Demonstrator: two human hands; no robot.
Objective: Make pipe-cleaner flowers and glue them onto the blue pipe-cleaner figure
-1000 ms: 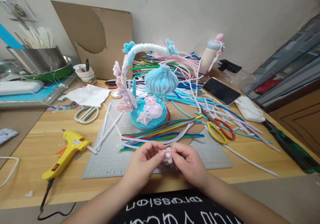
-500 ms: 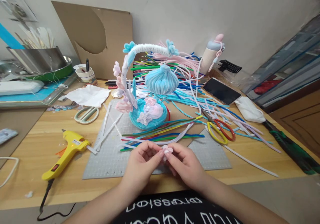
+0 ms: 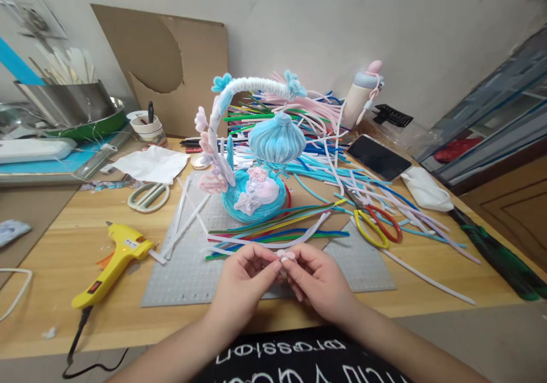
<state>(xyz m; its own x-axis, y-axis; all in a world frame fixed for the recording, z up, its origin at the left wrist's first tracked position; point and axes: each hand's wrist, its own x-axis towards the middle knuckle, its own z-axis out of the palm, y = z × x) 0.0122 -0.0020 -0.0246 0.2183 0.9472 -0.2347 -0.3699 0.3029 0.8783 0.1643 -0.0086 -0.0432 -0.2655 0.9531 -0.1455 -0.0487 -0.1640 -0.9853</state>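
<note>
Between my fingertips is a small pale pink pipe-cleaner flower (image 3: 285, 255), looped into petals. My left hand (image 3: 245, 277) pinches it from the left, and my right hand (image 3: 318, 277) pinches it from the right, both low over the front of the grey cutting mat (image 3: 171, 280). Fingers hide its underside. Just beyond my hands lie loose pipe cleaners (image 3: 277, 235) in green, red, blue, yellow and white. Behind them stands a pipe-cleaner lamp (image 3: 254, 198) with a round blue base, an arched white stem bearing pink and blue flowers, and a hanging blue pleated shade (image 3: 277, 138).
A yellow glue gun (image 3: 113, 263) lies at left, its cord over the table edge. Scissors with red and yellow handles (image 3: 371, 226) rest at right, near a phone (image 3: 378, 156). Pale-handled scissors (image 3: 149, 197), a white tissue (image 3: 151, 162) and a bottle (image 3: 359, 101) are farther back.
The pink flower has tilted in my fingertips, so it looks flatter, and my right thumb has shifted slightly. Both hands stay in nearly the same place.
</note>
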